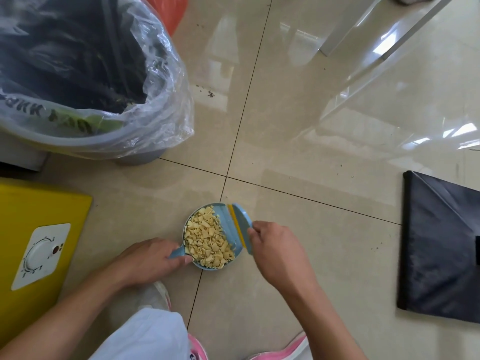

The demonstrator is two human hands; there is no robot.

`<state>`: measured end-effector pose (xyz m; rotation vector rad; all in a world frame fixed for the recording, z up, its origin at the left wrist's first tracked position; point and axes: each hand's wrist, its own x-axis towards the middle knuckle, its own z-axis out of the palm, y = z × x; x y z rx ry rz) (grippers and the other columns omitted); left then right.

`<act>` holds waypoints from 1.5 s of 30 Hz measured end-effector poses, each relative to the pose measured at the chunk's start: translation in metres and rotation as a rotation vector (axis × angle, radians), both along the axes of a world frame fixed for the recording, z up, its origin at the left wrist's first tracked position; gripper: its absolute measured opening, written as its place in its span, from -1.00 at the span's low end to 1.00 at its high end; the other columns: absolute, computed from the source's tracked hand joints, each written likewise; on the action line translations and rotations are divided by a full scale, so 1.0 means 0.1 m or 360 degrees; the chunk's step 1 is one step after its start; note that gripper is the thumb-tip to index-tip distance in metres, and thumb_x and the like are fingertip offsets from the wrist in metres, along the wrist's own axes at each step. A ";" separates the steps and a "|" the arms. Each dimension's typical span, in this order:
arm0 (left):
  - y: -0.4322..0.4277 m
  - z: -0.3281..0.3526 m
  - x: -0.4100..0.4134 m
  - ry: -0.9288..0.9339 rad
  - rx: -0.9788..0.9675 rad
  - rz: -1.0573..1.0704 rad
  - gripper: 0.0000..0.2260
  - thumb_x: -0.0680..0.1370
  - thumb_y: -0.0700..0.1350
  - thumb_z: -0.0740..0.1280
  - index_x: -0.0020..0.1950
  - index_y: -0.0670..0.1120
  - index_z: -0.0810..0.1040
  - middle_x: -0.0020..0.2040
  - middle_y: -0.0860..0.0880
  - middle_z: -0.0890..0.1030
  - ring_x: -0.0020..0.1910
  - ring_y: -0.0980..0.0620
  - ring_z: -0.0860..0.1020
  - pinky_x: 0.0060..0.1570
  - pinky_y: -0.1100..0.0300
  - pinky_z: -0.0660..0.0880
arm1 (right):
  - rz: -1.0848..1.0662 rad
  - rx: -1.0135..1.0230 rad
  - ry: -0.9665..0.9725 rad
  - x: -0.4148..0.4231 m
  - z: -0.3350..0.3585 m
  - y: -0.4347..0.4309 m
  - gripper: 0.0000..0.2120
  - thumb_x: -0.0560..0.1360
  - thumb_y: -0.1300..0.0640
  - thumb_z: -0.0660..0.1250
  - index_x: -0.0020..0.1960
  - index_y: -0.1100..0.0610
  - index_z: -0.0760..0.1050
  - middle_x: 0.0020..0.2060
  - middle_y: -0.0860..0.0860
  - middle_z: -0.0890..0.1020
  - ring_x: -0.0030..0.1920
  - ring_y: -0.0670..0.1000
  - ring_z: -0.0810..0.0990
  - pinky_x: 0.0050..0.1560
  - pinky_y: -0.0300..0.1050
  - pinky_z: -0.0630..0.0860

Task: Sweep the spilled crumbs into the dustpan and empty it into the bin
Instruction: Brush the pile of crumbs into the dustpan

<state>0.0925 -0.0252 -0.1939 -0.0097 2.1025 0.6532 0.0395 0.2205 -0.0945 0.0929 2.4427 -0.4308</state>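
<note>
**Crumbs gathered in the dustpan, bin up and to the left**

The pale yellow crumbs (pixel 207 240) lie heaped inside the small round blue dustpan (pixel 225 222), which sits on the glossy beige tiled floor (pixel 298 141) just below the crossing of two grout lines. The heap fills most of the pan; only a strip of bare blue shows along the pan's right side.

The left hand (pixel 153 258) is closed around the dustpan's short blue handle, at the pan's lower left, fingers wrapped over it. The right hand (pixel 275 245) pinches the blue brush (pixel 244 224) with its yellow strip, fingers curled shut on the brush's near end. The brush stands against the dustpan's right edge, touching it.

Up and to the left of the dustpan, well apart from it, stands the grey bin (pixel 78 141), lined with a clear plastic bag (pixel 166 81) that spills over its rim; dark contents show inside. Left of the dustpan lies a yellow box (pixel 31 209) with a white dial panel. Far to the dustpan's right rests a dark blue-black flat bag (pixel 439 242). Above and right of the dustpan a white frame leg (pixel 363 35) crosses the floor. Below the dustpan, pink-trimmed shoes (pixel 293 346) and a pale trouser knee show at the picture's bottom edge.
</note>
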 end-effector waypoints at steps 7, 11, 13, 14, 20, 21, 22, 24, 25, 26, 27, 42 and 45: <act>0.03 0.06 0.02 0.0029 -0.0033 -0.0024 -0.60 0.59 0.30 0.18 -0.27 0.03 0.39 -0.31 0.05 0.48 -0.33 0.07 0.44 -0.30 0.10 0.32 | 0.0027 0.0226 0.0076 0.01 -0.15 0.07 -0.73 0.64 -0.02 0.08 -0.12 0.03 0.45 -0.18 0.06 0.64 -0.13 0.22 0.62 -0.19 0.00 0.49; 0.04 0.08 -0.01 0.0019 -0.0051 -0.0052 -0.58 0.60 0.30 0.17 -0.28 0.02 0.38 -0.31 0.04 0.47 -0.34 0.06 0.42 -0.31 0.11 0.31 | 0.0144 0.0098 -0.0004 0.14 -0.23 -0.20 -0.73 0.65 0.00 0.08 -0.03 0.04 0.53 -0.12 0.09 0.65 -0.11 0.22 0.63 -0.24 -0.02 0.40; 0.03 0.04 0.01 0.0031 -0.0055 -0.0041 -0.54 0.59 0.32 0.17 -0.24 -0.05 0.44 -0.30 0.00 0.52 -0.33 0.05 0.44 -0.31 0.11 0.32 | 0.0108 0.0008 -0.0014 0.17 -0.21 -0.25 -0.72 0.65 -0.03 0.07 -0.14 0.04 0.44 -0.22 0.05 0.61 -0.19 0.19 0.60 -0.29 -0.02 0.40; 0.02 0.02 0.01 0.0036 -0.0056 -0.0033 -0.51 0.58 0.33 0.17 -0.18 -0.09 0.49 -0.28 -0.04 0.56 -0.33 0.04 0.46 -0.30 0.10 0.34 | 0.0093 -0.0039 -0.0016 0.18 -0.19 -0.25 -0.70 0.65 -0.04 0.07 -0.19 0.04 0.38 -0.27 0.03 0.57 -0.23 0.16 0.56 -0.33 -0.03 0.37; -0.08 -0.04 0.09 0.0098 0.0023 -0.0061 -0.53 0.55 0.36 0.17 -0.24 -0.02 0.44 -0.35 0.01 0.49 -0.36 0.08 0.44 -0.32 0.14 0.34 | -0.0051 -0.0258 0.0045 0.17 0.06 -0.08 -0.64 0.64 -0.02 0.13 -0.30 0.07 0.28 -0.46 0.02 0.41 -0.36 0.10 0.43 -0.35 0.02 0.33; -0.09 -0.04 0.10 0.0112 0.0037 -0.0051 -0.53 0.55 0.37 0.17 -0.25 -0.02 0.42 -0.35 0.01 0.49 -0.37 0.08 0.43 -0.33 0.14 0.33 | -0.0092 -0.0270 0.0058 0.15 0.09 -0.03 -0.66 0.63 -0.02 0.14 -0.29 0.09 0.30 -0.47 0.03 0.40 -0.37 0.08 0.42 -0.35 0.02 0.34; -0.09 -0.03 0.11 0.0121 0.0056 -0.0036 -0.52 0.55 0.37 0.18 -0.25 -0.02 0.42 -0.35 0.01 0.50 -0.37 0.08 0.43 -0.34 0.14 0.33 | -0.0124 -0.0271 0.0073 0.14 0.12 0.02 -0.67 0.62 -0.03 0.14 -0.26 0.11 0.34 -0.47 0.04 0.40 -0.39 0.07 0.41 -0.36 0.01 0.34; -0.09 0.01 0.12 0.0127 0.0120 0.0025 -0.52 0.54 0.37 0.19 -0.22 -0.03 0.49 -0.34 -0.01 0.54 -0.40 0.11 0.43 -0.35 0.16 0.32 | -0.0160 -0.0261 0.0098 0.12 0.18 0.10 -0.69 0.60 -0.04 0.15 -0.23 0.12 0.37 -0.47 0.04 0.40 -0.44 0.03 0.36 -0.39 -0.04 0.32; -0.09 0.04 0.11 0.0130 0.0164 0.0067 -0.54 0.55 0.35 0.20 -0.21 -0.03 0.53 -0.34 -0.03 0.56 -0.41 0.12 0.42 -0.35 0.18 0.32 | -0.0180 -0.0267 0.0107 0.11 0.21 0.11 -0.69 0.59 -0.04 0.16 -0.24 0.12 0.38 -0.47 0.05 0.40 -0.45 0.01 0.33 -0.40 -0.06 0.30; -0.08 0.09 0.11 0.0137 0.0206 0.0101 -0.55 0.55 0.34 0.22 -0.20 -0.02 0.56 -0.35 -0.03 0.57 -0.43 0.13 0.42 -0.36 0.21 0.32 | -0.0197 -0.0278 0.0114 0.09 0.25 0.13 -0.69 0.58 -0.04 0.17 -0.25 0.11 0.40 -0.47 0.06 0.41 -0.47 0.00 0.32 -0.41 -0.08 0.30; -0.08 0.13 0.10 0.0149 0.0240 0.0123 -0.56 0.56 0.33 0.22 -0.18 -0.02 0.58 -0.36 -0.01 0.57 -0.44 0.14 0.42 -0.36 0.23 0.31 | -0.0213 -0.0285 0.0121 0.07 0.32 0.13 -0.69 0.58 -0.03 0.17 -0.28 0.08 0.42 -0.47 0.06 0.43 -0.49 -0.01 0.31 -0.42 -0.09 0.29; -0.39 1.79 0.06 0.0442 0.0210 0.0409 -0.54 0.55 0.37 0.20 -0.13 0.01 0.61 -0.27 0.16 0.65 -0.32 0.16 0.56 -0.29 0.13 0.49 | -0.0546 -0.1007 0.0283 -0.18 1.83 0.19 -0.72 0.59 0.14 0.27 -0.28 0.17 0.53 -0.44 0.02 0.23 -0.35 0.05 0.16 -0.32 -0.04 0.11; -0.48 2.18 0.05 0.0496 0.0301 0.0705 -0.52 0.55 0.29 0.29 -0.13 -0.14 0.59 -0.42 0.06 0.54 -0.45 0.19 0.45 -0.40 0.20 0.40 | -0.0513 -0.1180 0.0317 -0.28 2.10 -0.04 -0.75 0.60 0.15 0.26 -0.15 0.18 0.65 -0.50 0.00 0.27 -0.43 0.01 0.18 -0.40 -0.12 0.12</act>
